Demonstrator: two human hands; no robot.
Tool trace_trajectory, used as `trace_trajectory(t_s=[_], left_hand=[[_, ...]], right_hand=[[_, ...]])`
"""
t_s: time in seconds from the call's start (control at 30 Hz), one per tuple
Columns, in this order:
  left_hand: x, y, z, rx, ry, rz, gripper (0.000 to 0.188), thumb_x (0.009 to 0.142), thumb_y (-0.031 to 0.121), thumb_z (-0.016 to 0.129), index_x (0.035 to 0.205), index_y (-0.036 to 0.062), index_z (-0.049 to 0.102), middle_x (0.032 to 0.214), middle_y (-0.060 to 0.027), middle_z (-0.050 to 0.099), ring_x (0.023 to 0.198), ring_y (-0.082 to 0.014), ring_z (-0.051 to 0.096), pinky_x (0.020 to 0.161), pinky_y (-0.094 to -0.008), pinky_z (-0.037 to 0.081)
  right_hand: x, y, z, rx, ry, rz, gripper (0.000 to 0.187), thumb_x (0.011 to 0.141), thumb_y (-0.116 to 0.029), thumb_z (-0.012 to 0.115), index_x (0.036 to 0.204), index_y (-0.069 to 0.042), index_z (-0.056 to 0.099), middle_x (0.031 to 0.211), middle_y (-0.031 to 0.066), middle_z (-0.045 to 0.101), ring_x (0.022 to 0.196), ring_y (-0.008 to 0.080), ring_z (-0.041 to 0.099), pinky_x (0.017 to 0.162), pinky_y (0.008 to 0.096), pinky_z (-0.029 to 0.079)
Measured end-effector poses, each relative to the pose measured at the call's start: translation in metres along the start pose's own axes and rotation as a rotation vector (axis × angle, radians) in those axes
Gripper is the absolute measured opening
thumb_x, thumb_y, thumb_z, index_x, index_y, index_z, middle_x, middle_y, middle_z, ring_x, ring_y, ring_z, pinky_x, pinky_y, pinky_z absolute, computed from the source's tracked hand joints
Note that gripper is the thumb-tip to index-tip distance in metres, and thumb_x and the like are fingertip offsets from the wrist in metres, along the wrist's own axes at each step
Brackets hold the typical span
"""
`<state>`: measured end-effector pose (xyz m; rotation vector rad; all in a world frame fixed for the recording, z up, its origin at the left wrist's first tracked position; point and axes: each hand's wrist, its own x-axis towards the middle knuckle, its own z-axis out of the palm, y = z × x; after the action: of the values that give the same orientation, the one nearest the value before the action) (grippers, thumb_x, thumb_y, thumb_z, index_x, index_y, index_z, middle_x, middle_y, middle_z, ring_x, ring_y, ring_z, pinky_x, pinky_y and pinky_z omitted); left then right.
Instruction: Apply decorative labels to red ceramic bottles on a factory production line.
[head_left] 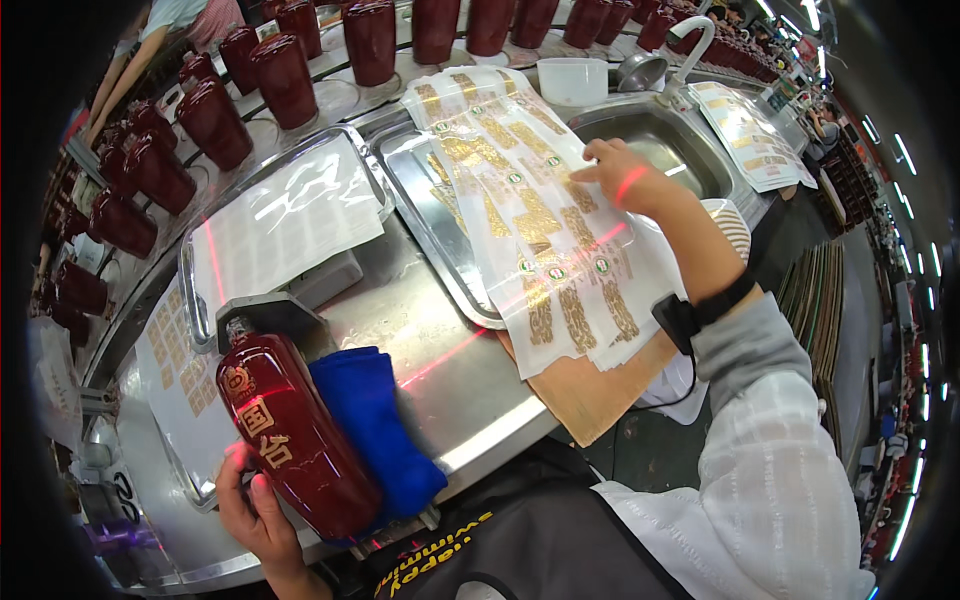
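A dark red glass bottle (300,430) with gold characters lies tilted on a holder at the counter's front, its neck toward a metal bracket (262,306). My left hand (262,515) is at the bottle's left side, thumb and forefinger apart, fingertips against or very near the glass. A folded blue cloth (372,425) lies along the bottle's right side. My right hand (622,178) reaches over long white sheets of gold decals (535,225), fingers apart, near their right edge; whether a fingertip touches them I cannot tell. The sheets overlap a metal tray (455,270).
A sink (655,140) with a curved tap (697,45) lies beyond my right hand, a white tub (572,80) beside it. Another tray holds pale sheets (290,215). More decal sheets (750,135) lie at the right. Several red bottles (283,80) line the conveyor behind. Cardboard (600,390) juts from the counter's edge.
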<state>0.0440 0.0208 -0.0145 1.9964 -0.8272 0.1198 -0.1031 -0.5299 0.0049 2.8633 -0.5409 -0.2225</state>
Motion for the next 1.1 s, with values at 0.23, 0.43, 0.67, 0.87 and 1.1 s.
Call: trace_trajectory(t_s=[0.23,0.43,0.67,0.87,1.1], left_hand=[[0.004,-0.006,0.001,-0.052,0.014,-0.03,0.027,0.098,0.013,0.048,0.117,-0.0058,0.053,0.112,-0.0161,0.06,0.103,-0.0234,0.056,0.094,-0.0351,0.042],[0.007,-0.005,0.003,-0.065,0.011,-0.023,0.028,0.099,0.013,0.047,0.119,-0.0054,0.053,0.112,-0.016,0.059,0.104,-0.0233,0.055,0.095,-0.0348,0.041],[0.003,-0.003,0.003,-0.042,0.014,-0.071,0.027,0.097,0.012,0.048,0.117,-0.0059,0.054,0.111,-0.0163,0.059,0.103,-0.0241,0.056,0.094,-0.0348,0.042],[0.015,0.002,0.001,0.003,-0.016,0.034,0.025,0.095,0.007,0.049,0.115,-0.0055,0.057,0.111,-0.0146,0.061,0.1,-0.0221,0.059,0.094,-0.034,0.043],[0.049,0.037,-0.016,-0.207,-0.055,0.182,0.027,0.09,0.007,0.059,0.115,-0.0035,0.06,0.112,-0.0148,0.063,0.097,-0.021,0.061,0.089,-0.0327,0.047]], right_hand=[[-0.036,0.016,0.033,0.119,0.072,0.103,0.038,0.089,-0.014,0.055,0.121,-0.03,0.066,0.127,0.0105,0.054,0.121,0.0308,0.05,0.098,0.0399,0.045],[-0.004,0.057,0.054,0.664,0.073,0.502,0.035,0.085,-0.026,0.068,0.114,-0.007,0.067,0.103,0.0141,0.064,0.098,0.0265,0.059,0.085,0.0382,0.048],[0.007,0.071,0.075,1.182,0.124,0.771,0.034,0.08,-0.035,0.073,0.086,-0.001,0.07,0.083,0.0107,0.066,0.069,0.0232,0.062,0.067,0.0396,0.048],[0.009,0.041,0.012,0.418,0.511,0.365,0.026,0.083,-0.027,0.068,0.086,-0.002,0.068,0.099,0.0168,0.063,0.091,0.0336,0.058,0.082,0.0416,0.046],[-0.013,-0.127,-0.151,0.365,0.565,-0.527,0.016,0.085,-0.013,0.066,0.081,0.001,0.059,0.102,0.014,0.058,0.097,0.0346,0.054,0.084,0.0415,0.044]])
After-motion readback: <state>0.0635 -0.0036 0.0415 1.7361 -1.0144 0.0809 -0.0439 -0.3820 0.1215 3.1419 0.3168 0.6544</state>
